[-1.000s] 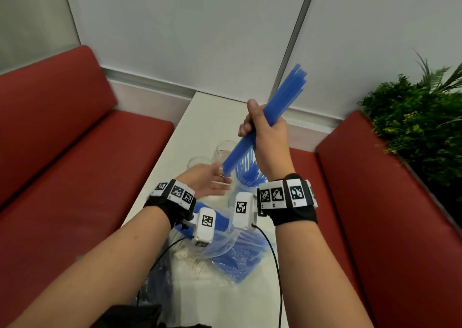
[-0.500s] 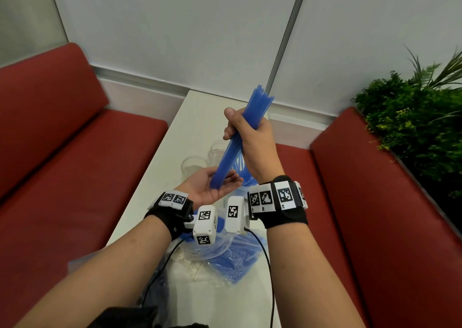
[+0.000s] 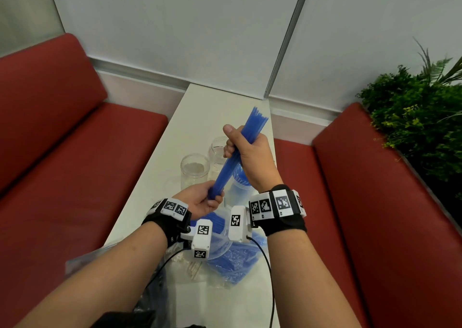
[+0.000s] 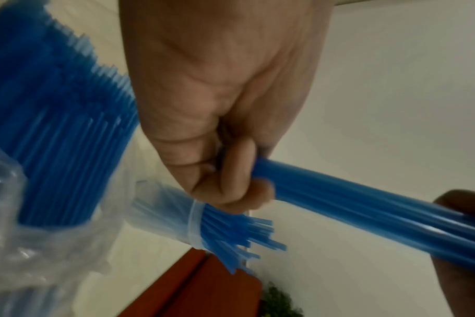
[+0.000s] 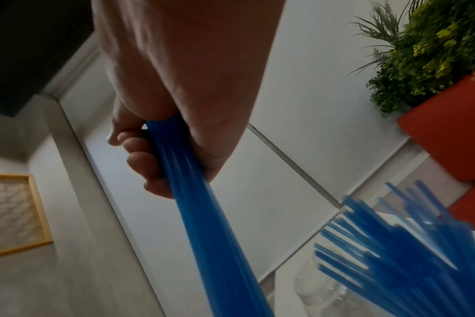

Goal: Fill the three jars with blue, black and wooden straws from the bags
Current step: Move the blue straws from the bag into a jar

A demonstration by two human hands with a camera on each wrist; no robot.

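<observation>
While both of my hands are on one bundle, I work from the near edge of the table (image 3: 160,177) outward. Nearest to me lie the clear bags (image 3: 232,260), one holding loose blue straws; beside it a darker bag sits at the table edge, contents not legible.

Above the bags, my left hand (image 3: 200,201) has its fingers curled round the lower end of the blue straw bundle (image 3: 228,167); the left wrist view confirms the fingers wrapped over the tips. My right hand (image 3: 250,157) is closed in a fist round the bundle's upper half, thumb on top, with the top ends fanning out above it. The bundle tilts up and away from me.

Directly beyond and beneath the hands stands the partly filled jar (image 3: 238,190), blue straws already upright inside. Further out stand two empty jars (image 3: 195,169), just beside one another.

Procedure, as I judge it: square the lower ends against the left palm until flush, keep the right grip firm enough that no straw slides, bring the bundle upright over the filled jar's mouth, then release the left hand first and lower. Risk: splayed tips catching the rim or the straws already inside.
</observation>
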